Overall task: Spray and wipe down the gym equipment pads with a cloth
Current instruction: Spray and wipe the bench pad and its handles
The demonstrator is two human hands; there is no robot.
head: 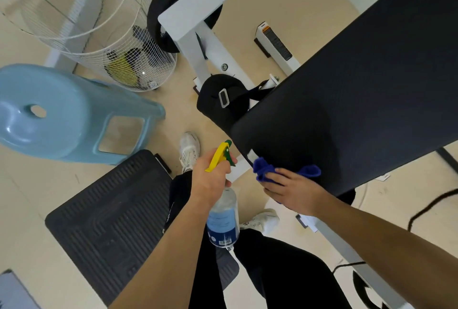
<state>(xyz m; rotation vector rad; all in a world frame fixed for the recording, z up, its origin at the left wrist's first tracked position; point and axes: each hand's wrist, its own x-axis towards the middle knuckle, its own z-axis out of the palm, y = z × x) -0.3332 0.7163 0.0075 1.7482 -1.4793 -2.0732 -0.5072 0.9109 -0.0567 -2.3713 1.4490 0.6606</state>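
The long black bench pad (359, 80) runs from the upper right down to its near corner just in front of the person. The right hand (295, 192) presses a blue cloth (267, 169) against that near edge, fingers curled round the bunched fabric so that only its two ends show. The left hand (210, 179) is wrapped tight round the neck of the spray bottle (223, 219), one finger near the yellow trigger (218, 157); the green nozzle points toward the pad's corner and the cloth.

The likely trouble is aim. With the nozzle so near the corner, a squeeze could send mist past the pad onto the floor (309, 11) by the white shoe (189, 148), leaving a slippery patch, or soak the cloth hand instead of the vinyl. The cloth is bunched small, so a wipe may streak and miss much of the surface. The bottle hangs low over the knees; a loosened grip would drop it. The blue stool (62, 115), the wire basket (124, 48) and the black mat (111, 222) stand well apart to the left.
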